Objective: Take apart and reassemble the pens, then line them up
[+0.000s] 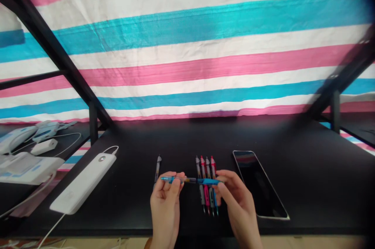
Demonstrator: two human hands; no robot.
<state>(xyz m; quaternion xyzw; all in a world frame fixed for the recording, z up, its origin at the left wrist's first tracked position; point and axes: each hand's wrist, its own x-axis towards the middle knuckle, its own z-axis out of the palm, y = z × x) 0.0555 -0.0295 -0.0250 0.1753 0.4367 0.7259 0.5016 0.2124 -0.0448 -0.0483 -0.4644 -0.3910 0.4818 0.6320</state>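
While both pinch it, blue pen point(191, 180) spans left hand point(165, 198), right hand point(237, 198).

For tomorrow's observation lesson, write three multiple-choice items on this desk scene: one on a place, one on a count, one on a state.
1. Where does the phone lie?
A. right of the row of pens
B. left of the power bank
C. under the left hand

2. How many pens lie side by side in the row of pens?
A. two
B. four
C. seven

3. How is the blue pen held?
A. by the left hand alone
B. lying free on the table
C. between both hands

Answers:
1 A, it lies beyond the row, by the right hand.
2 B, four tops show.
3 C, the left hand pinches one end, the right hand the other.
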